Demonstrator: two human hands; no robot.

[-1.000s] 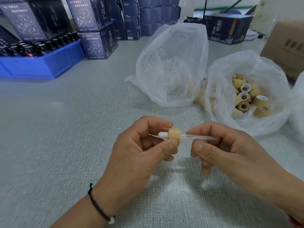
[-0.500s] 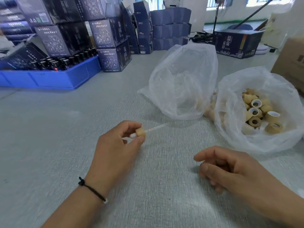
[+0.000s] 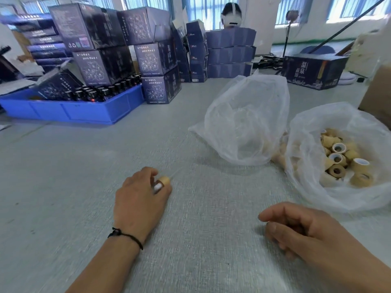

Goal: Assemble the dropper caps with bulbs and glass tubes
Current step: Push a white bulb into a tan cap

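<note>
From the head camera I see my left hand [image 3: 141, 195] low over the grey worktop [image 3: 63, 176], its fingers [image 3: 151, 172] curled round an assembled dropper [image 3: 161, 182]: the tan cap sits between thumb and forefinger, the white bulb points back toward my palm, and the glass tube is only a faint blurred streak running up and to the right from the cap. A black cord bracelet [image 3: 127, 236] circles that wrist. My right hand [image 3: 296, 227] hangs near the worktop at lower right, fingers loosely curled and holding nothing. Just beyond it a clear plastic bag [image 3: 317, 127] lies open with a heap of tan caps [image 3: 342, 159] inside, some showing white liners. To its left a second clear bag [image 3: 243, 115] stands puffed up; I cannot make out its contents. At far left a blue crate [image 3: 72, 108] holds rows of dark bottles [image 3: 101, 92]. Stacked dark navy boxes [image 3: 156, 58] stand behind it, printed with white line drawings and Chinese characters too small for me to read. One more navy box [image 3: 313, 70] at far right carries large characters, of which I can read 温泉. A tan cardboard carton [image 3: 378, 96] shows at the right edge.
</note>
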